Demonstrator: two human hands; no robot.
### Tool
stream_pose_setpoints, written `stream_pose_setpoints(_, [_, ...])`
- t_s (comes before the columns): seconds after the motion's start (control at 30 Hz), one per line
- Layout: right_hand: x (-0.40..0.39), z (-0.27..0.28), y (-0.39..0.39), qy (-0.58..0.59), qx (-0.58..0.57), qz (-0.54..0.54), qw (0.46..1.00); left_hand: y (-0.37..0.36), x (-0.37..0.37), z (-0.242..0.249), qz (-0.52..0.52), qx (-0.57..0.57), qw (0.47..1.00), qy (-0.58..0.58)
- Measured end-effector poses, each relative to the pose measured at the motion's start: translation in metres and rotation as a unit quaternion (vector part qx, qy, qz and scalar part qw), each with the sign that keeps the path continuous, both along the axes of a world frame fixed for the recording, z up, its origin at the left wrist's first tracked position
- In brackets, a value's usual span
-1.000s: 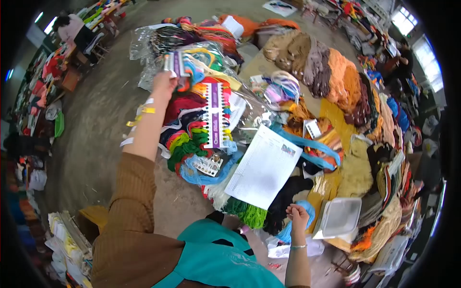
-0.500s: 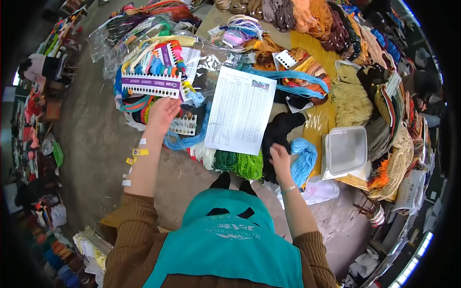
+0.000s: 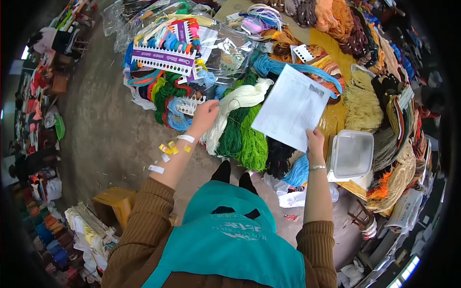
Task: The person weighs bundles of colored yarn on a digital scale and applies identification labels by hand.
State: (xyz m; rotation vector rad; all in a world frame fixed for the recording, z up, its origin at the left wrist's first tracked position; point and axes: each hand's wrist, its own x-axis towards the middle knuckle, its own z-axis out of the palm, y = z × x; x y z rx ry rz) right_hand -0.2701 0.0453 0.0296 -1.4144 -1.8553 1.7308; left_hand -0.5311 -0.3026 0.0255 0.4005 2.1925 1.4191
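Observation:
My right hand [image 3: 314,145] grips the lower right corner of a printed sheet [image 3: 290,108], raised at a tilt over the threads. My left hand [image 3: 205,117] is closed beside a white thread skein [image 3: 237,106]. A thin dark loop runs from near its fingertips across the white threads; what the fingers hold is too small to make out. Dark green threads [image 3: 231,137] and bright green threads [image 3: 253,144] hang beside the white skein. Black threads [image 3: 278,158] and light blue threads [image 3: 298,171] lie below the sheet. A punched thread card [image 3: 189,104] lies beside my left hand.
A purple-and-white thread card [image 3: 163,60] rests on colourful threads at the upper left. A clear plastic tub [image 3: 353,153] stands at the right, near beige threads [image 3: 361,98]. Brown and orange skeins line the table's far side. A cardboard box [image 3: 115,201] is on the floor.
The printed sheet has moved right and tilted, now in my right hand, uncovering the white and green skeins. My left hand has moved right and down from the purple card and closed.

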Motion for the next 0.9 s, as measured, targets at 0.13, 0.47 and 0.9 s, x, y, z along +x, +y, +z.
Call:
stream_pose_setpoints(0.13, [0.03, -0.003, -0.002, -0.118, -0.039, 0.009, 0.992, 0.042, -0.003, 0.011, -0.018, -0.032, 0.995, 0.097])
stream_pose_setpoints(0.47, [-0.006, 0.052, -0.084, -0.024, 0.218, 0.057, 0.974, 0.109, 0.006, 0.055, -0.137, -0.171, 0.904, 0.366])
stream_pose_setpoints(0.9, [-0.132, 0.115, -0.21, 0.297, -0.306, 0.065, 0.902, -0.007, 0.038, 0.142, -0.098, 0.115, 0.935, 0.321])
